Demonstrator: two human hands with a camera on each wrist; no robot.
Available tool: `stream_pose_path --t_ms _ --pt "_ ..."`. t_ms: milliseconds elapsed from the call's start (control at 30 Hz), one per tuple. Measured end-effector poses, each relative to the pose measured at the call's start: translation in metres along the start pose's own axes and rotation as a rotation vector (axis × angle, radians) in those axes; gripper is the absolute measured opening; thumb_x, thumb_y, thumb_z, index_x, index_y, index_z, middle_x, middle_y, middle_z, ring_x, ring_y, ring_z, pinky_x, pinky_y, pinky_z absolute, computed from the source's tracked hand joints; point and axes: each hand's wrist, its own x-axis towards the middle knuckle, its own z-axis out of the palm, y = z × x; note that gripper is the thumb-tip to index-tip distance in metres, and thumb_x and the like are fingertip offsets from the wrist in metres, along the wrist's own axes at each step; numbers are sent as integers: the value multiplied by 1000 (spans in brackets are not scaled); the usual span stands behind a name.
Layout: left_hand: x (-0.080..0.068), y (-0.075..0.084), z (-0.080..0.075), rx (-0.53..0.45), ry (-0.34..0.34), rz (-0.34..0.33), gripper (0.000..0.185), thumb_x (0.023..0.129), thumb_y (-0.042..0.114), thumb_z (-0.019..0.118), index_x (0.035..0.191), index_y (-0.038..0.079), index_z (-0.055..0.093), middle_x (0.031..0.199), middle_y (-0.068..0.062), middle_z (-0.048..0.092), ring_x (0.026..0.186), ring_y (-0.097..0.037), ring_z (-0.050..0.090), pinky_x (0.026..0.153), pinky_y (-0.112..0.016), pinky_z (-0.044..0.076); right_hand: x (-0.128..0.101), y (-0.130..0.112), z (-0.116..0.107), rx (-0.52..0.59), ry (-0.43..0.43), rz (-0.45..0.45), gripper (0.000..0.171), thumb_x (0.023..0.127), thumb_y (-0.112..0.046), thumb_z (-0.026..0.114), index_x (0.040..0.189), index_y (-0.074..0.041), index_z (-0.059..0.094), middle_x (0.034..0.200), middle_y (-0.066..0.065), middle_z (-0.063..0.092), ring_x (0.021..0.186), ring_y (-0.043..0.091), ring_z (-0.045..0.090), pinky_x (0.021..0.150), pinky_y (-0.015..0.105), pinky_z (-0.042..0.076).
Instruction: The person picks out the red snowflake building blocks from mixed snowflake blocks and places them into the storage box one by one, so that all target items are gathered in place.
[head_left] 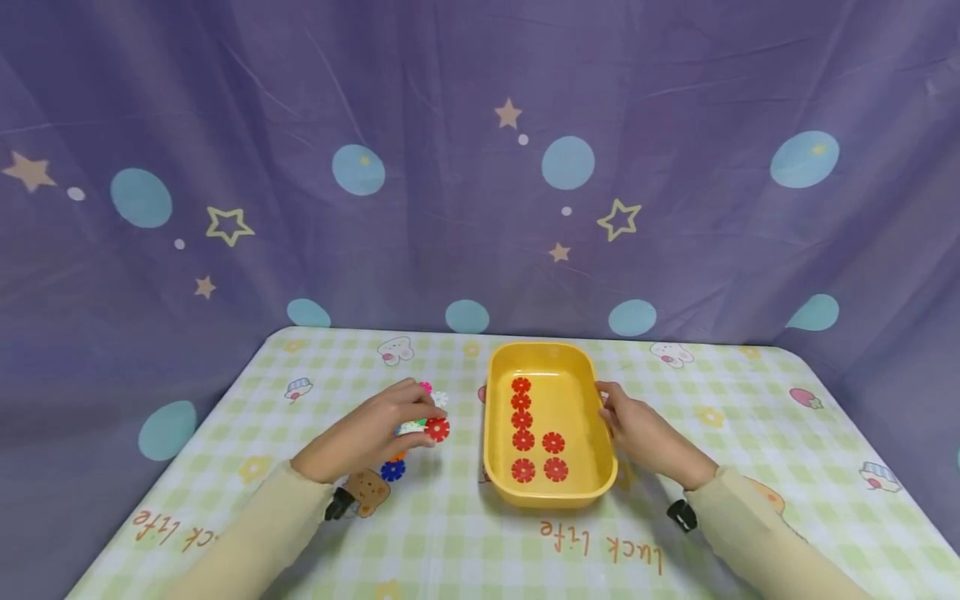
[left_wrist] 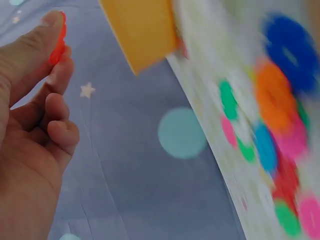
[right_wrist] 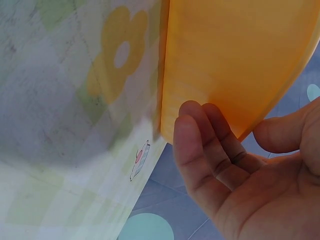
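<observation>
Red disc, pinched in the left hand, left of the yellow tray, whose right rim is held by the right hand, might be dropped if its thin edge were gripped too loosely.

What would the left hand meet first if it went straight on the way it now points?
Probably the yellow tray, on its left side: the left hand points across toward it, pinching a red disc. Height is unclear, so it might pass above.
</observation>
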Motion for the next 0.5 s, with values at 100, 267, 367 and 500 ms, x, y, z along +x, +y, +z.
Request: stream_pose_path --t_ms 100,267,367,500 --pt "16 4 8 -31 48 55 28 84 23 72 110 14 69 101 8 55 92 -5 47 78 -21 44 -1 0 1 3 -1 1 39 96 -1 49 132 8 37 96 14 61 87 27 62 79 44 50" --pt "42 7 22 -77 50 86 31 82 26 73 110 12 70 103 7 57 96 -6 48 81 -19 43 -2 0 2 5 2 7 39 96 -1 50 132 7 37 95 13 60 87 27 61 79 45 50" --pt "57 7 32 -85 5 78 33 82 30 72 110 12 70 102 7 56 95 -6 47 81 -18 42 -2 0 1 4 -3 8 39 97 -2 49 133 7 37 95 13 60 87 26 61 80 44 50" --pt "81 5 48 -62 -82 65 33 82 29 73 110 12 70 101 5 56 93 -7 45 84 -20 41 0 0 1 2 -5 3 39 97 -3 49 133 7 37 96 13 60 87 26 61 80 44 50"
